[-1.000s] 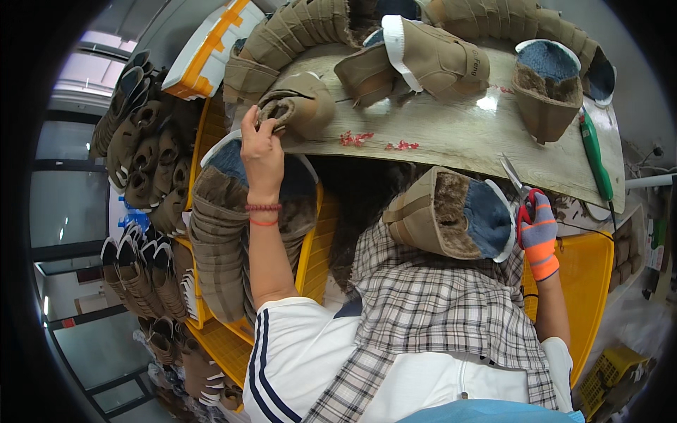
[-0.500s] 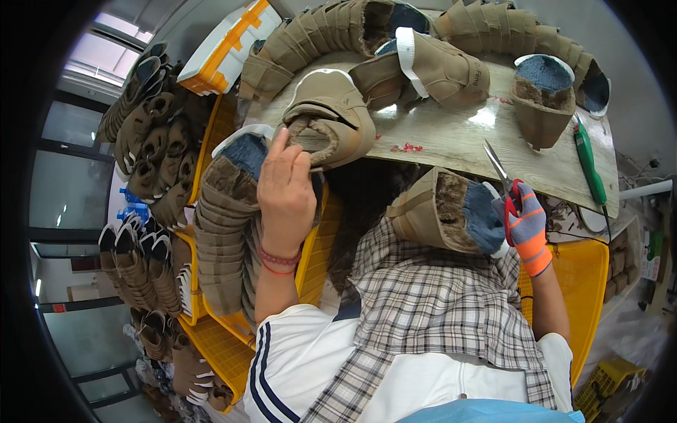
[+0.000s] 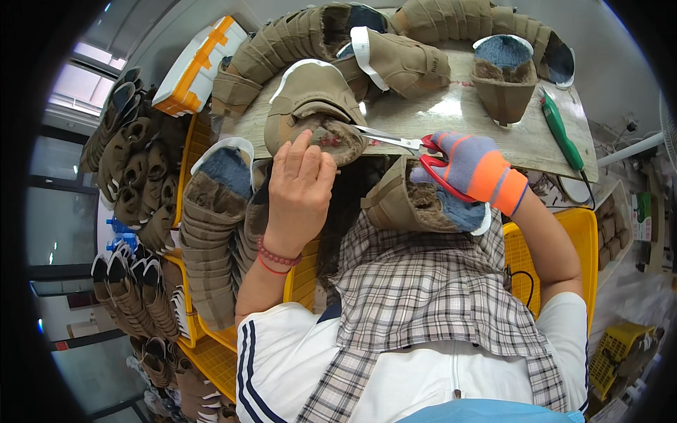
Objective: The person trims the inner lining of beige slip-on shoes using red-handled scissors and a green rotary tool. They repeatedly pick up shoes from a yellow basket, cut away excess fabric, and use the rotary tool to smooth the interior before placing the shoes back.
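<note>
Scissors (image 3: 410, 143) reached shoe (image 3: 310, 95); lettered shoe (image 3: 403, 63) behind.

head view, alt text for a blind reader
The gloved right hand holds red-handled scissors, tips at the fleece-lined opening of a brown shoe upper that the left hand touches at the edge of the table. Another upper rests against the plaid apron, with stacked uppers nearby.

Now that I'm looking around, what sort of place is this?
Probably a shoemaking workshop: nested rows of brown uppers curve along the worktable, more are stacked in a yellow crate, and the right hand holds red-handled scissors.
</note>
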`<state>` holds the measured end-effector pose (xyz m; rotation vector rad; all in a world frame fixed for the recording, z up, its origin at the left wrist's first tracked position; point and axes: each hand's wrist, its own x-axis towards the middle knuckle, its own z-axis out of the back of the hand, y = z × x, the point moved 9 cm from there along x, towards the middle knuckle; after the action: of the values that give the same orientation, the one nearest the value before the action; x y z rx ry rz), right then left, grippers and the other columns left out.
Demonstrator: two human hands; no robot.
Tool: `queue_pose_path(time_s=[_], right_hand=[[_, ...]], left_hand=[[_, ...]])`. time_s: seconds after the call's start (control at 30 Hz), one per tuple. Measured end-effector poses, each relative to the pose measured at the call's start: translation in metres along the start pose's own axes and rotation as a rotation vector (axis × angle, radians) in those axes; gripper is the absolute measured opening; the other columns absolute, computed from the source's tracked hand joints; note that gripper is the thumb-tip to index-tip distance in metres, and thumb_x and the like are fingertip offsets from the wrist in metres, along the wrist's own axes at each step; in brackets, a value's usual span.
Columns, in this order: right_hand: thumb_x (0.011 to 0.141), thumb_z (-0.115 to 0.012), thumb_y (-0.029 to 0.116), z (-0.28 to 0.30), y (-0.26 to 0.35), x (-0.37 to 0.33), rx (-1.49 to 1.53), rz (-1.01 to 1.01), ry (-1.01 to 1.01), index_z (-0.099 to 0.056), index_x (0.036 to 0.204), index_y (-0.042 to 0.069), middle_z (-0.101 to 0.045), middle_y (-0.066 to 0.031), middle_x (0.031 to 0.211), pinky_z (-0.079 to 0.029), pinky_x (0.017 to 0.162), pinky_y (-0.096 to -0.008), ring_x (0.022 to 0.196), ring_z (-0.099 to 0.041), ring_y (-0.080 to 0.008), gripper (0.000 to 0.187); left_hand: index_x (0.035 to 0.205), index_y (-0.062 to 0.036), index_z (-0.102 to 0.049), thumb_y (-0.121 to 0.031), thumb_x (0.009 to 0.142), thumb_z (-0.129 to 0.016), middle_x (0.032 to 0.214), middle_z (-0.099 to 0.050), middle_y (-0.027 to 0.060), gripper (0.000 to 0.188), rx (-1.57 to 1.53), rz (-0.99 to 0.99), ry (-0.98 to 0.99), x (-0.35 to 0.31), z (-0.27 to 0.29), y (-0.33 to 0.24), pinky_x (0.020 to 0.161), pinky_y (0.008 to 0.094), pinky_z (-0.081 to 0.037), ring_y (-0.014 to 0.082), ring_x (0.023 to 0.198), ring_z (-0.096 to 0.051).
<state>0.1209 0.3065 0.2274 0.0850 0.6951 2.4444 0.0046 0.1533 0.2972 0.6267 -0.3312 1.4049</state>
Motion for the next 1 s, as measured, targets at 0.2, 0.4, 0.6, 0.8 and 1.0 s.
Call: queue_pose_path(time_s=[0.2,0.4,0.6,0.8,1.0], right_hand=[[0.074,-0.053,0.07,-0.003,0.017,0.02,-0.118,-0.002,0.104,-0.064,0.102,0.005,-0.067,-0.0155,0.082,-0.05,0.067,-0.0373,0.075,-0.064,-0.031,0.072],[0.069,-0.049,0.079,-0.014,0.017,0.027,-0.171,-0.027,0.147,-0.065,0.091,0.006,-0.065,-0.0139,0.075,-0.05,0.065,-0.0372,0.072,-0.064,-0.0298,0.078],[0.069,-0.048,0.079,-0.02,0.032,0.04,-0.241,-0.017,0.214,-0.065,0.088,0.006,-0.065,-0.0128,0.072,-0.05,0.065,-0.0375,0.071,-0.064,-0.0298,0.077],[0.069,-0.052,0.076,-0.028,0.026,0.043,-0.281,-0.079,0.283,-0.065,0.089,0.009,-0.066,-0.0125,0.075,-0.05,0.066,-0.038,0.074,-0.065,-0.0295,0.071],[0.066,-0.057,0.075,-0.029,0.022,0.034,-0.134,-0.032,0.189,-0.065,0.09,0.005,-0.067,-0.0131,0.079,-0.05,0.07,-0.036,0.076,-0.065,-0.0297,0.074]], left_hand=[[0.086,0.0032,-0.059,-0.007,0.072,-0.06,0.093,-0.055,0.0143,0.018,0.008,-0.046,0.033,-0.004,0.0,0.0,0.09,0.0478,-0.042,0.0322,0.106,-0.052],[0.087,0.0033,-0.059,-0.007,0.072,-0.059,0.093,-0.055,0.015,0.017,-0.002,-0.041,0.052,-0.008,-0.003,0.004,0.091,0.0482,-0.041,0.0326,0.106,-0.051],[0.089,0.0039,-0.057,0.003,0.068,-0.059,0.093,-0.052,0.0136,0.021,-0.004,-0.022,0.071,-0.01,0.0,0.007,0.088,0.0467,-0.044,0.0324,0.107,-0.051],[0.089,0.0037,-0.057,0.003,0.069,-0.059,0.092,-0.052,0.013,0.021,-0.015,-0.001,0.063,-0.015,-0.001,0.013,0.087,0.0451,-0.045,0.0319,0.106,-0.051],[0.088,0.0027,-0.059,0.004,0.069,-0.058,0.092,-0.053,0.0122,0.019,-0.032,0.058,0.058,-0.018,0.001,0.022,0.083,0.042,-0.046,0.0316,0.105,-0.052]])
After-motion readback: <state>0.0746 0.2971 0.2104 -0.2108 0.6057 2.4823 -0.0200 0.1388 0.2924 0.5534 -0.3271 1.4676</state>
